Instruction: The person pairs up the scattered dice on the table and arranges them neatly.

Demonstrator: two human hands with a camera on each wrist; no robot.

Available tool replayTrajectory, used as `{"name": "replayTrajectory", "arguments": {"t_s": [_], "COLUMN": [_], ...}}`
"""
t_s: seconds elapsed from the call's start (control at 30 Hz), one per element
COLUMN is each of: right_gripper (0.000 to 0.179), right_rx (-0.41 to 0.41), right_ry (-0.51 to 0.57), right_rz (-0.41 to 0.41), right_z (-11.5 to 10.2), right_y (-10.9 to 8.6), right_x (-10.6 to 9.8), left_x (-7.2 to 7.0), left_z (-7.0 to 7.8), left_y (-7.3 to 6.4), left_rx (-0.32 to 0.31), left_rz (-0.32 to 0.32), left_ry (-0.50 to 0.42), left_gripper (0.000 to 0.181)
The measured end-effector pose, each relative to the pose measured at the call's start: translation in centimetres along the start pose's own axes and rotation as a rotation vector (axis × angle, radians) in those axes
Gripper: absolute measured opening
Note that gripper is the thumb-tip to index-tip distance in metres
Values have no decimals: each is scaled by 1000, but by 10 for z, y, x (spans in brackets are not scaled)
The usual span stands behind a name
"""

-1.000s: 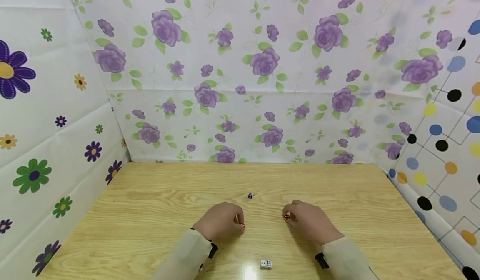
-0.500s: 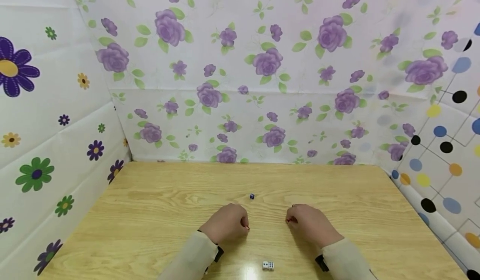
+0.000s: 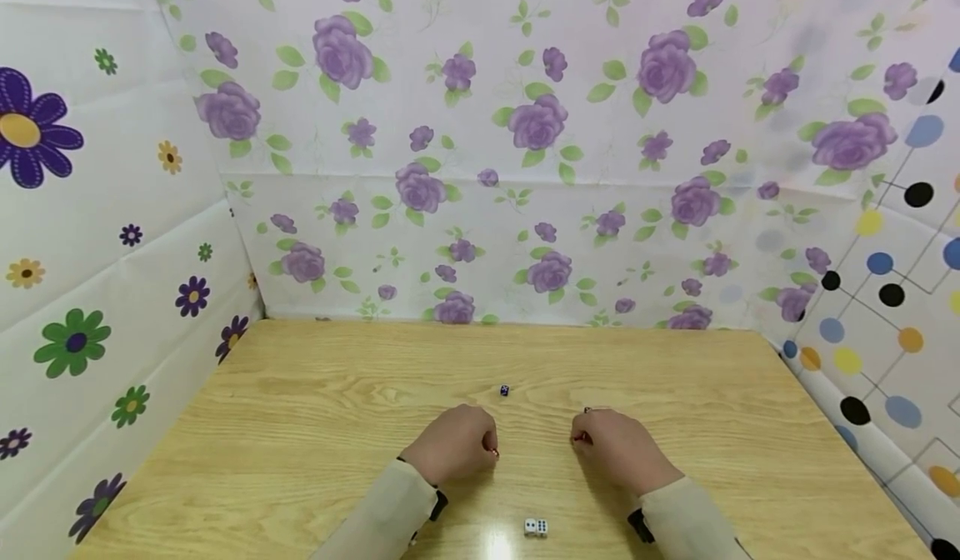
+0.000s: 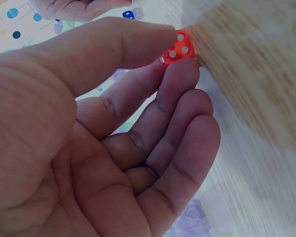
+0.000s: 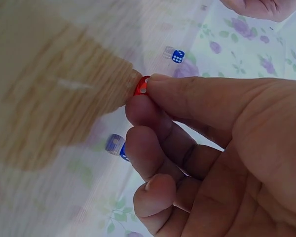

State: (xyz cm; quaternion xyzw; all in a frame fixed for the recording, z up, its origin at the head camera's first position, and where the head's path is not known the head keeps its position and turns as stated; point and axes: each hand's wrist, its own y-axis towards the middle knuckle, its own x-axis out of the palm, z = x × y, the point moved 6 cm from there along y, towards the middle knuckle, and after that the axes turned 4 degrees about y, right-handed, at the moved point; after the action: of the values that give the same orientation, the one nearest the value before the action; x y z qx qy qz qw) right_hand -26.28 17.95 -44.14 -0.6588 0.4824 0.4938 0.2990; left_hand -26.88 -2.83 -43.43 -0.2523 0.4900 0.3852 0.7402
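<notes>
My left hand (image 3: 453, 443) pinches a red die (image 4: 180, 48) with white pips between thumb and fingertips, close over the wooden table (image 3: 330, 393). Opposite it, across a short gap, my right hand (image 3: 624, 450) holds another red die (image 5: 142, 86) the same way; in the head view its fingers cover most of that die. A blue die (image 3: 505, 391) with white pips lies beyond the gap between the hands. Just past the right knuckles a second blue die (image 5: 125, 152) peeks out, largely hidden behind the fingers in the right wrist view.
Two white dice (image 3: 536, 527) sit side by side near the front of the table. A purple-rose sheet (image 3: 480, 143) hangs along the back edge. Patterned sheets flank it, with daisies (image 3: 72, 342) on the left and coloured dots (image 3: 892, 295) on the right. The tabletop is glossy and reflects.
My left hand has shifted slightly right with its red die. The right fingers have turned, covering more of their die, and a blue die now shows behind them. The view has moved a little.
</notes>
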Motion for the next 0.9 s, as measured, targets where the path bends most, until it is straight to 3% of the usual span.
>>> {"name": "replayTrajectory", "arguments": {"t_s": [0.2, 0.47, 0.67, 0.9], "right_gripper": [11, 11, 12, 13], "right_rx": [4, -82, -110, -118], "right_ry": [10, 47, 67, 52], "right_rz": [-3, -42, -85, -106], "right_z": [1, -2, 1, 2], "right_y": [-1, 1, 2, 0], "right_x": [0, 2, 3, 2], "left_x": [0, 7, 7, 7], "left_z": [2, 5, 6, 11], "left_y": [0, 1, 1, 5], "left_rx": [3, -11, -35, -12], "left_rz": [2, -87, -93, -97], "left_ry": [5, -89, -103, -86], "left_gripper": [22, 13, 12, 7]}}
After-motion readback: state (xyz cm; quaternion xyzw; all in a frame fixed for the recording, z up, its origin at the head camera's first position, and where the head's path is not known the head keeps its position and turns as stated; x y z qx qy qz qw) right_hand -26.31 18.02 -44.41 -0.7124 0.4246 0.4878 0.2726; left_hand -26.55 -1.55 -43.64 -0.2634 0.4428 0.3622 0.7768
